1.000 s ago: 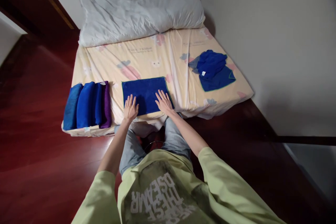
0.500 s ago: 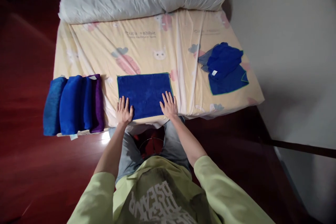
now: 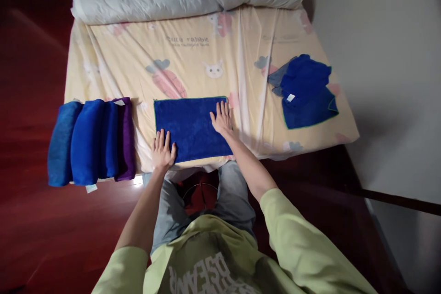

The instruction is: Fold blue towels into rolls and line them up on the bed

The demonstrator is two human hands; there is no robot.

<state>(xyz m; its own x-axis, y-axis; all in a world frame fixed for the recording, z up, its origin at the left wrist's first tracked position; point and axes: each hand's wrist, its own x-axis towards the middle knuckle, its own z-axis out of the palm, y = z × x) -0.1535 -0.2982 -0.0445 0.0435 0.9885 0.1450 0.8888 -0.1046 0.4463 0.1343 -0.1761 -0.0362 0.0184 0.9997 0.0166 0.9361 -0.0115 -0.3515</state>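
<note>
Centrally: one blue cloth (image 3: pixel 193 124), green-edged, spread flat near the front edge of the bed (image 3: pixel 193 76). Left hand (image 3: pixel 163 150): palm down, fingers extended, at the cloth's near left corner. Right hand (image 3: pixel 223 119): likewise flattened, farther forward, along its right side.

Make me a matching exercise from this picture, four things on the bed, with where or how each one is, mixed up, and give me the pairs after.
Things
1. Left hand
2. Crumpled blue cloths
3. Purple cloth
4. Right hand

Places
A. Right-hand end of the row of bundled cloths
B. On the right side of the flat blue cloth
C. At the flat blue cloth's near left corner
D. Heaped on the right part of the bed

Pairs: 1-C, 2-D, 3-A, 4-B
</note>
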